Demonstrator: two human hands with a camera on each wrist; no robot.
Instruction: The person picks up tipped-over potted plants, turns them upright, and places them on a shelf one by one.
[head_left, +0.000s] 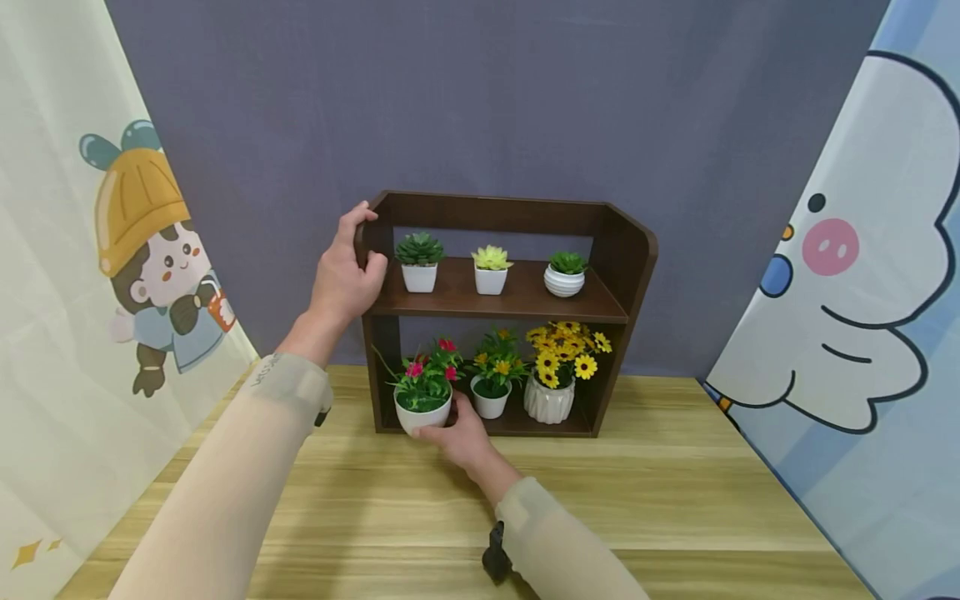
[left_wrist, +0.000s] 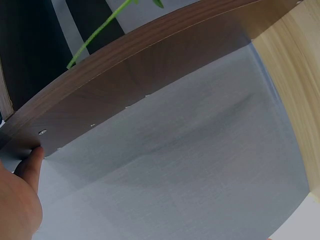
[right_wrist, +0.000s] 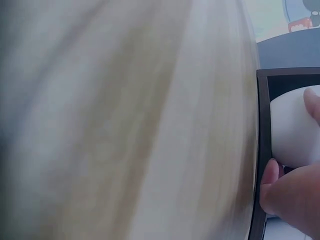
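Note:
A dark brown two-tier shelf [head_left: 498, 312] stands on the table. My left hand [head_left: 343, 279] grips its left side panel near the top, thumb at the front edge; in the left wrist view, a finger of the left hand [left_wrist: 25, 195] lies against the panel's outer face. On the lower tier at the left, my right hand [head_left: 467, 435] holds a white pot with pink flowers [head_left: 423, 412] by its lower right side. The right wrist view shows the right hand's [right_wrist: 295, 195] thumb and fingers around the white pot [right_wrist: 292, 130]. That pot sits at the shelf's front edge.
Beside it stand a small yellow-flowered pot [head_left: 491, 404] and a ribbed vase of yellow daisies [head_left: 550, 400]. Above are a dark succulent [head_left: 420, 277], a pale yellow-green succulent [head_left: 491, 281] and a green one in a round pot [head_left: 564, 283]. Wood-grain table [head_left: 675, 500]; grey curtain [head_left: 487, 100] behind.

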